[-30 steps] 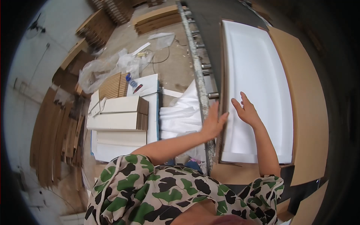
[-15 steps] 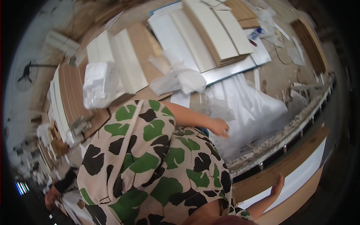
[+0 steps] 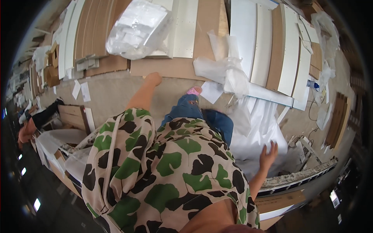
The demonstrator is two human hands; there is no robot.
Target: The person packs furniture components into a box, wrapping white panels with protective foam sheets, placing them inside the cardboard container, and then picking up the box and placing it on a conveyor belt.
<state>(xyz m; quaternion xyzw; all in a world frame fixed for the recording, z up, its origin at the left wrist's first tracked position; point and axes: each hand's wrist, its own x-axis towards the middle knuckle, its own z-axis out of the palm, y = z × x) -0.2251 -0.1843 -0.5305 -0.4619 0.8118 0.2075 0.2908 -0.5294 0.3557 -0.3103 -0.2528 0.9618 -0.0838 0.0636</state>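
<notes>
My left hand (image 3: 153, 79) is held out in front of me, its fingers curled in, with nothing seen in them. It appears just in front of the near edge of a flat brown board (image 3: 171, 68). My right hand (image 3: 268, 156) is raised at my right side, fingers spread and empty. Behind it in the picture lies a crumpled sheet of white plastic film (image 3: 262, 122). Beyond my left hand, a clear plastic bag of white pieces (image 3: 138, 29) rests on the stacked boards. A wad of translucent film (image 3: 229, 75) hangs by the boards' corner.
Stacks of white and brown panels (image 3: 287, 46) stand across the far side. Loose paper (image 3: 211, 91) lies on the concrete floor by my foot. A rough-edged rail (image 3: 303, 174) and a carton (image 3: 279, 202) are at right. Another person's arm (image 3: 29, 130) shows at far left.
My view has swung to the right way up. My left hand has moved left, toward the brown board. My right hand has come off the long carton and opened.
</notes>
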